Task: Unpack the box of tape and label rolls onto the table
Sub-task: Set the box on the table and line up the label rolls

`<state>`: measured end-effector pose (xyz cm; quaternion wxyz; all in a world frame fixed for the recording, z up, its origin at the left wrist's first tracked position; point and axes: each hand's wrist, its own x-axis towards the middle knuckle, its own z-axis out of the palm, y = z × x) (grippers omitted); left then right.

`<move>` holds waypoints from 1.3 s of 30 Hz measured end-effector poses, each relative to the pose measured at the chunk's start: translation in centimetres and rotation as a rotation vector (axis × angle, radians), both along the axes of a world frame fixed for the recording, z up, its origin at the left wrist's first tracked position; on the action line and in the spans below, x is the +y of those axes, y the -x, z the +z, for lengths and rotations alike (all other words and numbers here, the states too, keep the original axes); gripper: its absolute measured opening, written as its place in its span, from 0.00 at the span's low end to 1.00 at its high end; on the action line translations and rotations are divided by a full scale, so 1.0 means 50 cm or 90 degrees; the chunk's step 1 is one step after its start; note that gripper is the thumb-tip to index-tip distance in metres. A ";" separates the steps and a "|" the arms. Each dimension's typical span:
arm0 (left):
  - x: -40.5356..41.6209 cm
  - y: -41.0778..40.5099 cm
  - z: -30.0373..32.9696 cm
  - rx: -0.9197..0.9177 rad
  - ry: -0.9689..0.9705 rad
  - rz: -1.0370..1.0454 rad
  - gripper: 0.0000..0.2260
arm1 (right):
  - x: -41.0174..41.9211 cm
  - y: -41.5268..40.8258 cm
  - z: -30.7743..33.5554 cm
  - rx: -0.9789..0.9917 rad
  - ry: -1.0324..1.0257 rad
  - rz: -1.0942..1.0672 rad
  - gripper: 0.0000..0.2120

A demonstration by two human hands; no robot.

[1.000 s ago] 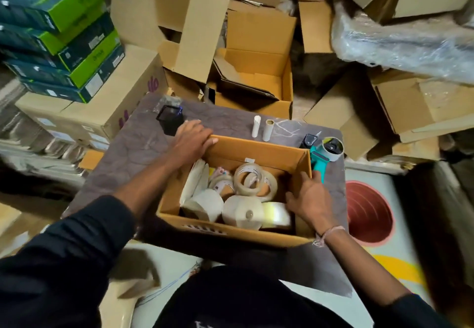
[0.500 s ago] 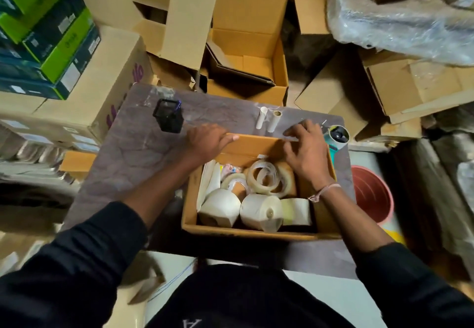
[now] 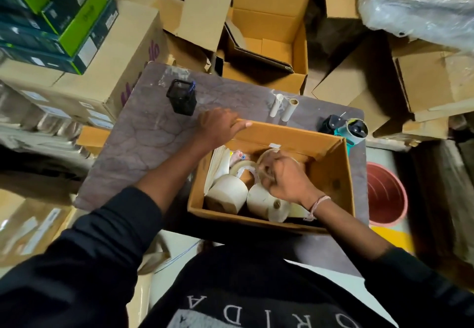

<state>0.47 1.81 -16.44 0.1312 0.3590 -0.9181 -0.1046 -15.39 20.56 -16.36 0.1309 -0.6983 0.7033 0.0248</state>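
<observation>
The left hand [image 3: 218,127] grips the far rim of the cardboard box [image 3: 331,173]; the right hand [image 3: 287,180], inside it, curls round a clear tape roll [image 3: 265,157].

Black pen holder [image 3: 181,99], red bucket [image 3: 384,194]

An open cardboard box [image 3: 331,173] sits on the table [image 3: 143,143], holding white label rolls [image 3: 228,195] lying sideways and clear tape rolls [image 3: 239,164].
</observation>
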 end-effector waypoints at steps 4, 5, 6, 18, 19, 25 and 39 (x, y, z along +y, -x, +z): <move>0.001 -0.001 0.002 0.003 -0.002 0.008 0.26 | -0.013 -0.063 -0.005 -0.088 -0.056 0.051 0.26; 0.002 -0.001 0.004 0.003 -0.007 0.009 0.27 | -0.022 -0.086 -0.008 -0.062 -0.101 0.063 0.32; 0.003 -0.001 0.006 0.001 -0.011 0.013 0.28 | -0.031 -0.111 -0.005 -0.028 -0.134 0.064 0.35; 0.008 -0.024 0.015 0.231 -0.221 0.036 0.20 | -0.043 -0.097 0.040 -0.386 -0.172 -0.193 0.30; 0.007 -0.026 0.017 0.235 -0.255 0.037 0.20 | -0.039 -0.081 0.064 -0.477 -0.167 -0.218 0.26; 0.013 -0.076 0.093 0.272 -0.437 -0.096 0.38 | -0.023 0.032 0.122 -0.844 -0.199 -0.416 0.31; 0.034 -0.058 0.159 0.184 -0.344 -0.267 0.53 | -0.095 0.030 0.171 -0.959 -0.145 -0.506 0.30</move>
